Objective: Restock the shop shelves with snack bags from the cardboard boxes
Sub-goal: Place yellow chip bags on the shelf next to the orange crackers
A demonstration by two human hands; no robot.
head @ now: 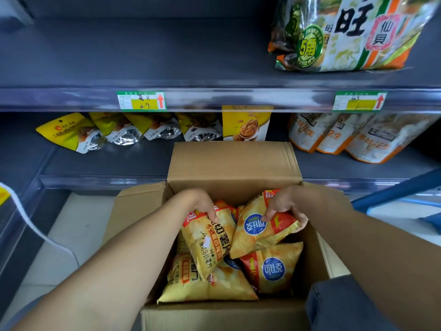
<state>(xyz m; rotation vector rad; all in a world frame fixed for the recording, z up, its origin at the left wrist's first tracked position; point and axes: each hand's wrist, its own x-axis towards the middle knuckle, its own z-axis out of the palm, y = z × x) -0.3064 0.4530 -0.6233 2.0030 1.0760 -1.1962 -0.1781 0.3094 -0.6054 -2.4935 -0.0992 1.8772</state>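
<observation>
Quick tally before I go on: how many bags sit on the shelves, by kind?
Yellow walnut pouches: 5
Orange-and-white peanut bags: 3
Green-and-white rice cracker bags: 2
Total: 10

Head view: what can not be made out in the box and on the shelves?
All in the head view:
- Cardboard box: bags under the top chip bags are hidden, so no count.
- Price label: small print is blurred.
- Rice cracker bag: cut off by the top edge.
- Right hand: fingertips hidden behind its chip bag.
</observation>
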